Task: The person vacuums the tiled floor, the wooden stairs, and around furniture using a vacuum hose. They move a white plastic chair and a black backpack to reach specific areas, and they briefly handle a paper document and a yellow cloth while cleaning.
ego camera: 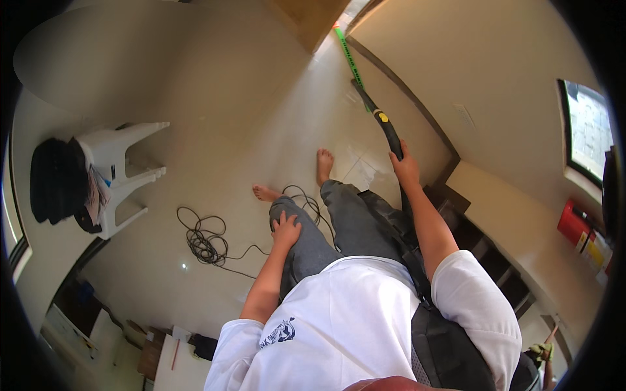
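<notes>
My right hand (407, 168) grips a black curved tube (389, 129) with a yellow mark, which looks like a vacuum cleaner's hose handle. The tube's narrow end points away toward the doorway. Just past it, a green strip (349, 54) bearing dark writing runs along the floor; whether they touch I cannot tell. My left hand (287, 229) rests with fingers spread on my left knee, on the grey trousers (313, 244), and holds nothing. A black bag or strap (391, 215) hangs along my right side and hides the tube's lower end.
A loosely coiled black cable (205, 242) lies on the tiled floor near my bare feet. White plastic stools (105, 146) with dark cloth stand at left. A brown door (308, 19) is ahead, a dark shelf (481, 251) at right. Another person's gloved hand (542, 351) shows at lower right.
</notes>
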Demonstrator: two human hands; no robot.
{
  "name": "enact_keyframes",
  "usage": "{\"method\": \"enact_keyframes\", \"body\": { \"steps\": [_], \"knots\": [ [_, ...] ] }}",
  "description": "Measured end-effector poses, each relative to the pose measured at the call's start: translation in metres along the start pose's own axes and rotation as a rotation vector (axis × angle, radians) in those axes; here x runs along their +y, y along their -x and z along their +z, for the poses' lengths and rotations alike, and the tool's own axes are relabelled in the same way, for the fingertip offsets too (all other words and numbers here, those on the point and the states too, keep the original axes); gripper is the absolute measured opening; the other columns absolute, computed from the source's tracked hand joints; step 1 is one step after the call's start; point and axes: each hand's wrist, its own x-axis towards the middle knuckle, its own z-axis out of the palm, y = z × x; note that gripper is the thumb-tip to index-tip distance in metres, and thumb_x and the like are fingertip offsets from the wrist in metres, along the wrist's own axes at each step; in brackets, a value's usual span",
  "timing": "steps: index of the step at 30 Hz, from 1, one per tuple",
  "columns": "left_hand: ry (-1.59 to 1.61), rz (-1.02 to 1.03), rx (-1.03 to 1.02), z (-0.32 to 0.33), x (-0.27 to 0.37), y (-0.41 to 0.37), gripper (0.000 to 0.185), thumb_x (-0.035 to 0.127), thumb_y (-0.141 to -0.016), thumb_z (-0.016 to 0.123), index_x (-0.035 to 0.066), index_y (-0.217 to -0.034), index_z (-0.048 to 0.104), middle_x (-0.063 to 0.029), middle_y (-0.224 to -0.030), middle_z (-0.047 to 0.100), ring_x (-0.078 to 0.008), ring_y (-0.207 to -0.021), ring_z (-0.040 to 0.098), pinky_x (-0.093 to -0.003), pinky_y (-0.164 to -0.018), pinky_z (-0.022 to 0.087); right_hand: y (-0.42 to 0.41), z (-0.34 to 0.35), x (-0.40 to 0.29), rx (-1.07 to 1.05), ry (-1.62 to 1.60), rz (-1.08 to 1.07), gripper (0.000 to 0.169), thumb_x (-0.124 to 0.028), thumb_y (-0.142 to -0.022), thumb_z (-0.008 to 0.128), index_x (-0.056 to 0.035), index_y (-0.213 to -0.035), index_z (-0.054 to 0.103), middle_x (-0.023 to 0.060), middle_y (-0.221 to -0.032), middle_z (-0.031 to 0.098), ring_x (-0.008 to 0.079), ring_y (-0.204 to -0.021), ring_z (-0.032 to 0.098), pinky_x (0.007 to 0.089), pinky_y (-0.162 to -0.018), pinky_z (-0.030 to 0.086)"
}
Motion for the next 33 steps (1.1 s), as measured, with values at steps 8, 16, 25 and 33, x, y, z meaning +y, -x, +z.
{"method": "enact_keyframes", "body": {
  "steps": [8,16,25,33],
  "knots": [
    [-0.093,-0.04,0.007,0.025,0.016,-0.007,0.049,0.041,-0.083,0.05,0.029,-0.131,0.052,-0.0049,-0.154,0.022,-0.0486,-0.135,0.021,-0.0637,-0.103,0.028,-0.031,-0.018,-0.017,-0.008,0.104,-0.034,0.063,-0.042,-0.083,0.059,-0.0245,-0.14,0.039,0.0194,-0.089,0.067,0.0359,-0.081,0.065,0.0453,-0.069,0.051],
    [-0.024,-0.048,0.017,0.021,0.026,-0.006,0.048,0.037,-0.084,0.052,0.026,-0.131,0.052,-0.0058,-0.154,0.021,-0.0449,-0.135,0.022,-0.0648,-0.103,0.026,-0.091,-0.019,-0.061,0.005,0.007,-0.168,0.063,-0.038,-0.084,0.061,-0.0155,-0.139,0.04,0.0224,-0.109,0.063,0.0373,-0.097,0.063,0.0457,-0.08,0.049],
    [0.356,-0.107,0.328,0.014,-0.017,-0.019,0.036,0.032,-0.084,0.054,0.022,-0.119,0.06,-0.005,-0.151,0.027,-0.0383,-0.136,0.023,-0.0661,-0.101,0.027,0.015,0.026,-0.06,-0.26,0.413,-0.477,0.072,-0.033,-0.082,0.063,-0.0186,-0.145,0.03,0.0247,-0.091,0.066,0.0417,-0.082,0.065,0.0486,-0.069,0.05],
    [1.305,-0.228,0.832,-0.072,-0.111,-0.066,0.033,0.025,-0.09,0.053,0.011,-0.119,0.058,-0.0124,-0.12,0.057,-0.0263,-0.107,0.057,-0.0372,-0.091,0.045,0.088,0.03,-0.176,-0.572,0.581,-0.874,0.07,-0.036,-0.08,0.065,-0.0234,-0.142,0.034,0.0189,-0.103,0.066,0.041,-0.086,0.064,0.048,-0.071,0.051]
  ]
}}
